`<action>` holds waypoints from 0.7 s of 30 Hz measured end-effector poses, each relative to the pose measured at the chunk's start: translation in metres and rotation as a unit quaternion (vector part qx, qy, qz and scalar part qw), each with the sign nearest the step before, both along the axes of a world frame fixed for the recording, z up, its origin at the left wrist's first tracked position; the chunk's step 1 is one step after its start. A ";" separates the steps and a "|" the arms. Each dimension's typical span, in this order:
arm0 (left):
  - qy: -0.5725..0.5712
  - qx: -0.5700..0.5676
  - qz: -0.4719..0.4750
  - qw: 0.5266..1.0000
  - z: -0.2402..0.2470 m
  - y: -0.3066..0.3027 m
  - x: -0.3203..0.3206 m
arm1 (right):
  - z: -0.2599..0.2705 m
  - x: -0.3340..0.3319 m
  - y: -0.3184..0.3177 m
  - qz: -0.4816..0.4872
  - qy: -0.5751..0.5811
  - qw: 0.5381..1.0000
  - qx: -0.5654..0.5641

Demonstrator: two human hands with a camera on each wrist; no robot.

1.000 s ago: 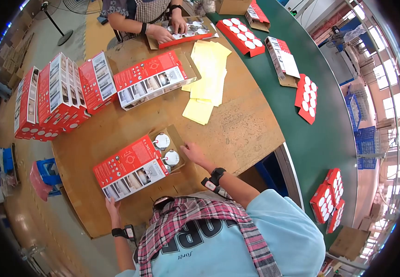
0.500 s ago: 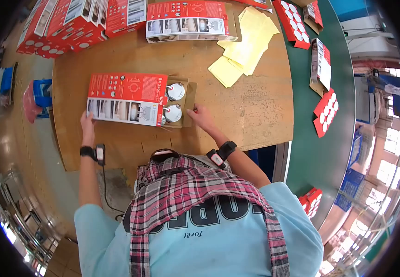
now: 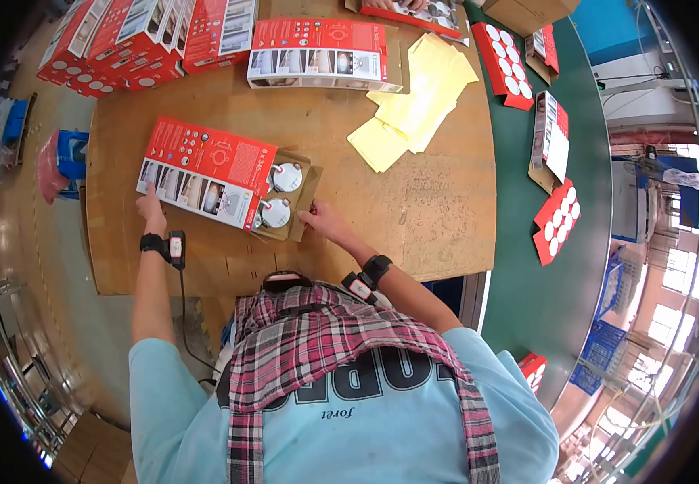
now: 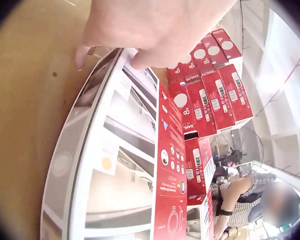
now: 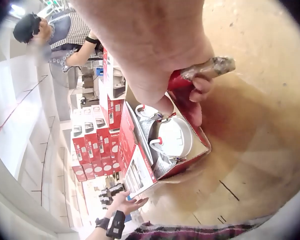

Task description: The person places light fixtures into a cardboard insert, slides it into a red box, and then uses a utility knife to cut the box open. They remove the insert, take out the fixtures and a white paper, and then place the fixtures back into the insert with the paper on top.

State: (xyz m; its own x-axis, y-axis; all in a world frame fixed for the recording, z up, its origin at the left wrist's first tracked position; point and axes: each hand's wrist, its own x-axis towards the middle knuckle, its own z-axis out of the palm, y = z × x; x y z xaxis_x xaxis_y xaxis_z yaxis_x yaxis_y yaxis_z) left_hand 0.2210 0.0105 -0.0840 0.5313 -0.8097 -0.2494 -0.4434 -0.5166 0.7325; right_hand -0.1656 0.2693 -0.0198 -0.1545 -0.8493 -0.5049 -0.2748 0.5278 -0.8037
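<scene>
Red box (image 3: 204, 173) at ten o'clock on the table (image 3: 414, 218), pinched between thumb and fingers of left hand (image 3: 152, 211) at its eight, with right hand (image 3: 327, 221) curled closed round a tool (image 5: 178, 82) at four, probably risking scratched lamps (image 3: 275, 212) from any inward slip.

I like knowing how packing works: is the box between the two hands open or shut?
Open: at the end by the right hand, the box shows two white discs inside.
</scene>
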 end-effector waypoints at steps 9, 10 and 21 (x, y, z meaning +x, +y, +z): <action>0.241 0.070 -0.015 0.968 0.006 0.035 -0.012 | 0.004 -0.001 -0.003 0.021 -0.018 0.999 -0.047; 0.246 0.076 -0.018 0.966 0.008 0.036 -0.013 | -0.003 0.001 -0.003 0.019 -0.023 0.998 -0.053; 0.285 0.015 -0.018 0.958 0.009 0.042 -0.020 | -0.020 0.007 0.001 0.004 -0.067 0.995 -0.069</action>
State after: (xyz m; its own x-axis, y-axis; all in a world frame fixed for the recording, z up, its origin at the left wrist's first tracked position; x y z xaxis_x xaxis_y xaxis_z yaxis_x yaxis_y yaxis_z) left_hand 0.2005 0.0527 -0.0754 0.2741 -0.8126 -0.5144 0.0054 -0.5335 0.8458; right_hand -0.1586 0.2706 -0.0403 -0.0866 -0.9132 -0.3981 -0.1648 0.4072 -0.8983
